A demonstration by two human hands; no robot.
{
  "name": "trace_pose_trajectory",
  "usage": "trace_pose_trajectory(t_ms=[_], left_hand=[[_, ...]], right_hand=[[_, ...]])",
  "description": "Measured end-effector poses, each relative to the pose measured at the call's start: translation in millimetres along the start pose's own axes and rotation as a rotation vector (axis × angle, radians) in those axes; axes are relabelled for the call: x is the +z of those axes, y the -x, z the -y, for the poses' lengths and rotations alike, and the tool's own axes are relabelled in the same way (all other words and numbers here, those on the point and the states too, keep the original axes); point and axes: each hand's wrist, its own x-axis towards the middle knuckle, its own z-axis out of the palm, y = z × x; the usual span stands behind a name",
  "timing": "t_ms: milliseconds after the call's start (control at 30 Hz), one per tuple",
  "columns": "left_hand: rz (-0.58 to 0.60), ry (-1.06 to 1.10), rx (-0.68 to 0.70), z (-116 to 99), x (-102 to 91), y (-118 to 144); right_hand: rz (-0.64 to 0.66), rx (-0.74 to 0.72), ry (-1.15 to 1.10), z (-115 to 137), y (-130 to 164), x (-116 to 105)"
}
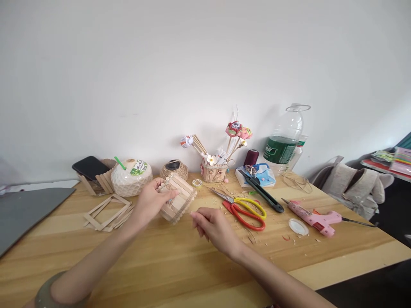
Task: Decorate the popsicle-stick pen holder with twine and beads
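A small panel of flat craft sticks [183, 193], edged with twine and a scalloped trim, is tilted up above the table. My left hand [154, 197] grips it by its left side, thumb across the front. Just right of the panel's lower corner is my right hand [210, 224], its fingers curled and pressed together; whether anything small is between them cannot be made out. Scissors [245, 209] with red and yellow handles lie beyond the right hand. A dark utility knife [261, 191] rests behind them.
A pink glue gun [316, 217] and a white lid [298, 226] lie at right. Stick frames [107, 213] lie at left, before a wrapped coconut [131, 179]. Along the wall stand a twine ball [174, 170], a flower basket [214, 171] and a large bottle [282, 141].
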Motion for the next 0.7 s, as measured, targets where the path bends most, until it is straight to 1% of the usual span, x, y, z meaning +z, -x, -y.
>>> trace_pose_trajectory(t_ms=[67,233,300,367,467,600,700], left_hand=[[0.028,-0.019,-0.009,-0.6,-5.3,-7.4],[0.179,-0.103,0.014,-4.6,-16.4,-25.9],[0.251,-0.144,0.040,-6.5,-18.1,-34.5],[0.315,-0.186,0.077,-8.7,-17.7,-43.9],[0.377,-0.258,0.128,-12.0,-13.7,-56.6],[0.405,-0.349,0.164,-14.5,-6.3,-64.2],[0.392,-0.378,0.188,-15.4,-2.9,-63.2]], right_hand=[[-0.065,-0.021,-0.059,-3.0,-4.0,-11.4],[-0.390,-0.083,-0.094,-15.2,-24.1,-52.0],[-0.434,-0.118,-0.060,-17.3,-32.0,-62.4],[-0.384,-0.154,-0.009,-16.0,-38.0,-64.8],[-0.244,-0.214,0.066,-8.9,-44.9,-55.4],[-0.099,-0.293,0.119,2.1,-54.9,-34.9],[-0.034,-0.293,0.118,4.1,-62.5,-23.9]])
